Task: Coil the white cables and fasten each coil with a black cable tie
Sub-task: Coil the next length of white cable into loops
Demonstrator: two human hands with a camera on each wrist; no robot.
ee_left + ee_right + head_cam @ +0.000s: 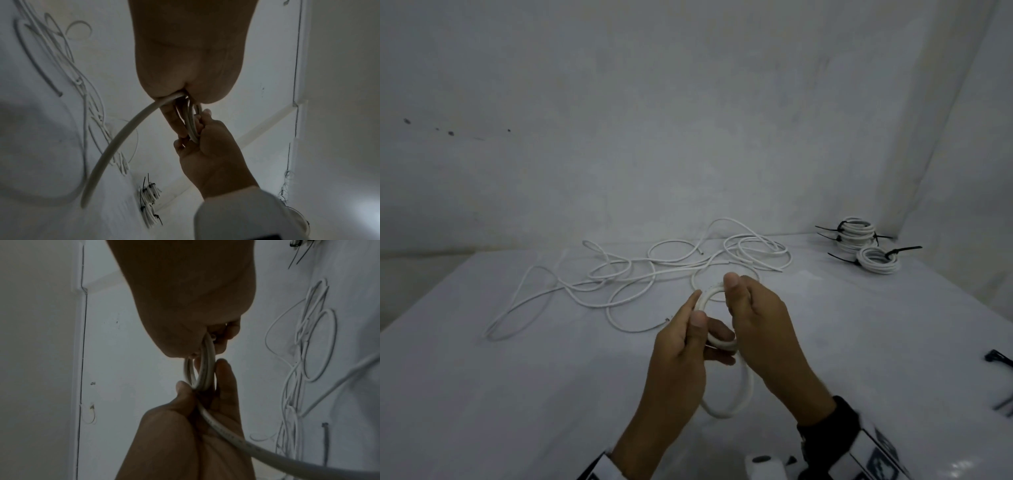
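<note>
In the head view both hands hold a small coil of white cable [719, 342] above the table's middle. My left hand [697, 308] pinches its left side between thumb and fingers. The coil's top right passes under the thumb of my right hand [739, 301], which grips it. One looser loop [736, 404] hangs below the hands. The left wrist view shows the strands [192, 126] running between both hands and a tail [123, 134] curving away. From the right wrist, the coil [205, 369] sits between the two hands. No cable tie is in either hand.
Loose white cables [654, 270] lie tangled across the white table [517, 394] behind my hands. Two finished coils [856, 233] [878, 260] with black ties sit at the back right. Spare black cable ties [998, 358] lie at the right edge. Walls close off the back and right.
</note>
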